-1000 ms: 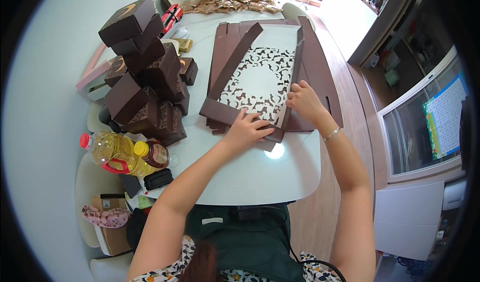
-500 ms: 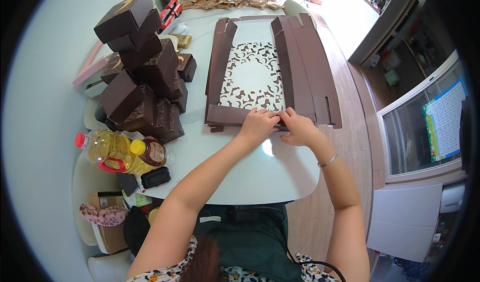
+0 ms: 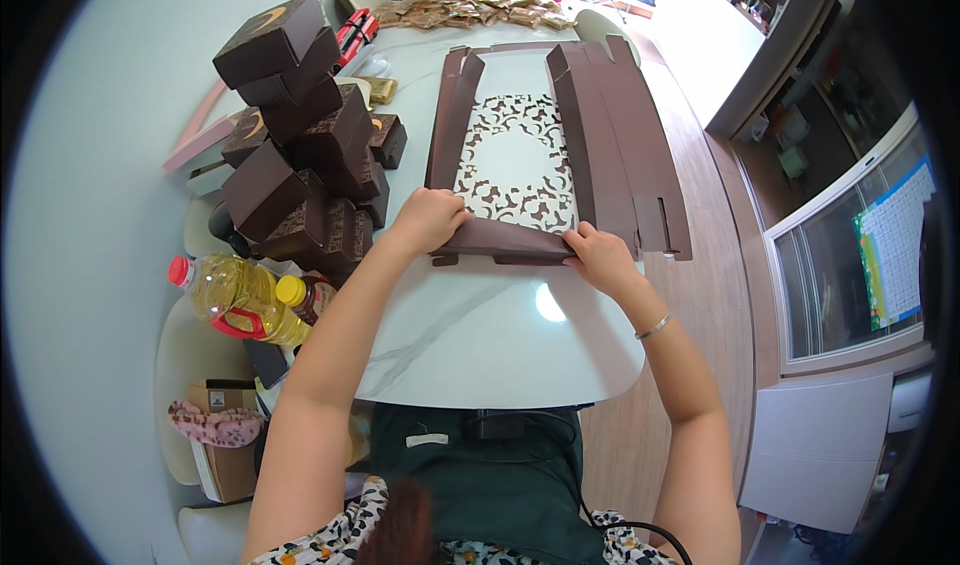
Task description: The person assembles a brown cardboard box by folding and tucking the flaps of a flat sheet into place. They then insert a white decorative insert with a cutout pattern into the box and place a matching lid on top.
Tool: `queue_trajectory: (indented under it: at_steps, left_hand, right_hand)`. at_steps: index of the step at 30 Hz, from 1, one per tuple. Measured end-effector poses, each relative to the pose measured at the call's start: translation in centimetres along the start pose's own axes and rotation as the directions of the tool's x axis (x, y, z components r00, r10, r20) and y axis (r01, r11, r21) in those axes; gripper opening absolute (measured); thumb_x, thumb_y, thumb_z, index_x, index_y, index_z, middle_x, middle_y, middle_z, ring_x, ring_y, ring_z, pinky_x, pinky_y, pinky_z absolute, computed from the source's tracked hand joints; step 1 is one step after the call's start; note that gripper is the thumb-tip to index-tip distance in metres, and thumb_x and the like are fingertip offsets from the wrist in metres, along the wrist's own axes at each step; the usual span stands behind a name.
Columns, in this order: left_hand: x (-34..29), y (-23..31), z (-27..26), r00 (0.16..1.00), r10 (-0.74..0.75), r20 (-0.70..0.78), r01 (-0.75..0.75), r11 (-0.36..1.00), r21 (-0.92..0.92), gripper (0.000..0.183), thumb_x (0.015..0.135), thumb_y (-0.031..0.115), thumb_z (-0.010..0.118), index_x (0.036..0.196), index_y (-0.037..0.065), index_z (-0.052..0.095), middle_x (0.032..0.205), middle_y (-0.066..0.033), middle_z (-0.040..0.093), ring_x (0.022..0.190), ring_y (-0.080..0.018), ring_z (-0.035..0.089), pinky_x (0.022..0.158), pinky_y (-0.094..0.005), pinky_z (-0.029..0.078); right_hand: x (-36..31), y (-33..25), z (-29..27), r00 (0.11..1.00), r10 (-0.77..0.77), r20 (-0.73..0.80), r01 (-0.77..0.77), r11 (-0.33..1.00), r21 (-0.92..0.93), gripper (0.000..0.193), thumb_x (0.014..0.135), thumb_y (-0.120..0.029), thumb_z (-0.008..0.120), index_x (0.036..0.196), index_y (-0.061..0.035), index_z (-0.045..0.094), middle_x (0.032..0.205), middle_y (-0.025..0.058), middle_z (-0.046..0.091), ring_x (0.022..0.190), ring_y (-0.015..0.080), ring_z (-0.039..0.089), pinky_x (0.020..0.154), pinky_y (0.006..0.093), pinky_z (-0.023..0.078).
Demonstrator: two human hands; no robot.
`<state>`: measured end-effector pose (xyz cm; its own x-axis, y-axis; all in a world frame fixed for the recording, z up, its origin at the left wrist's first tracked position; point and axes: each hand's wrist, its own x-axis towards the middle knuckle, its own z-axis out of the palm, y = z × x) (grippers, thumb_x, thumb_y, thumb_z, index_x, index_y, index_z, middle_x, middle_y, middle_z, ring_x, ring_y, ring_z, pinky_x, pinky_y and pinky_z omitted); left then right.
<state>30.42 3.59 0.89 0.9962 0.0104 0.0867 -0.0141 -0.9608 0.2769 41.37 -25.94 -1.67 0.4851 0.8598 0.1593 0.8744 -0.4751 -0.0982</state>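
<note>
A flat, partly folded cardboard box blank (image 3: pixel 630 145) lies on the white table, brown outside with a white inner panel patterned in brown scrollwork. Its long side flaps stand raised. Along the near edge, the front flap is tilted up between my hands. My left hand (image 3: pixel 430 220) has its fingers curled round the left end of that flap, at the near left corner. At the near right corner, my right hand (image 3: pixel 600 257) pinches the flap's other end between thumb and fingers.
Several folded dark brown boxes (image 3: pixel 330 145) are stacked on the left. Nearer stand an oil bottle (image 3: pixel 235 290) with a red cap and a yellow-capped jar (image 3: pixel 292 291). Small golden packets (image 3: pixel 470 10) cover the table's far end. The white table (image 3: pixel 480 345) has a rounded near right corner.
My left hand has moved left along the front flap to its left corner, while my right hand stays near the right corner. The front flap now tilts up more.
</note>
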Motion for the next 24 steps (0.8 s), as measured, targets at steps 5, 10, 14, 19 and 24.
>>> queue_trajectory:
  at_steps: [5, 10, 14, 19, 24]
  left_hand:
    - [0.8, 1.5, 0.9, 0.986, 0.162, 0.047, -0.168, 0.966, 0.196, 0.026, 0.094, 0.026, 0.053, 0.079, 0.007, 0.063, 0.070, -0.0070, 0.065, 0.079, -0.0305, 0.061, 0.081, -0.0388, 0.042]
    - [1.2, 1.6, 2.8, 0.993, 0.069, 0.096, -0.066, 0.997, -0.030, 0.025, 0.094, 0.023, 0.051, 0.083, 0.004, 0.061, 0.078, -0.0158, 0.065, 0.080, -0.0369, 0.061, 0.075, -0.0453, 0.046]
    - [2.1, 2.7, 2.7, 0.974, 0.049, 0.223, -0.035, 0.997, -0.065, 0.028, 0.095, 0.024, 0.047, 0.084, 0.002, 0.060, 0.083, -0.0200, 0.065, 0.084, -0.0379, 0.062, 0.074, -0.0484, 0.047]
    - [2.5, 3.4, 4.4, 0.981, 0.000, 0.195, 0.061, 0.949, -0.308, 0.034, 0.098, 0.036, 0.046, 0.097, 0.009, 0.067, 0.089, -0.0144, 0.067, 0.089, -0.0334, 0.062, 0.080, -0.0414, 0.048]
    - [3.8, 4.4, 4.0, 0.934, -0.013, 0.358, 0.172, 0.892, -0.417, 0.041, 0.096, 0.045, 0.050, 0.100, 0.009, 0.070, 0.092, -0.0117, 0.068, 0.086, -0.0250, 0.062, 0.082, -0.0368, 0.047]
  right_hand:
    - [-0.7, 0.6, -0.2, 1.000, 0.030, 0.006, -0.030, 0.998, -0.053, 0.029, 0.081, -0.024, 0.072, 0.099, -0.0095, 0.056, 0.091, 0.0079, 0.057, 0.076, 0.0268, 0.062, 0.067, 0.0395, 0.051]
    - [-0.9, 0.7, -0.4, 0.999, 0.047, -0.008, -0.048, 0.991, -0.128, 0.028, 0.079, -0.027, 0.074, 0.097, -0.0127, 0.058, 0.089, 0.0043, 0.058, 0.077, 0.0247, 0.061, 0.065, 0.0371, 0.050]
    - [-1.1, 1.4, -0.4, 0.996, 0.005, -0.084, -0.023, 0.975, -0.222, 0.025, 0.077, -0.030, 0.075, 0.092, -0.0151, 0.061, 0.083, 0.0010, 0.059, 0.077, 0.0219, 0.060, 0.062, 0.0352, 0.047]
    - [-0.9, 1.1, -0.5, 0.998, 0.011, -0.060, -0.025, 0.972, -0.234, 0.024, 0.076, -0.031, 0.075, 0.090, -0.0157, 0.062, 0.081, -0.0001, 0.059, 0.076, 0.0212, 0.059, 0.062, 0.0355, 0.046]
    - [-1.1, 0.9, -0.3, 0.996, 0.030, -0.080, -0.049, 0.965, -0.256, 0.024, 0.076, -0.031, 0.075, 0.089, -0.0155, 0.062, 0.080, 0.0000, 0.059, 0.076, 0.0214, 0.059, 0.061, 0.0356, 0.047]
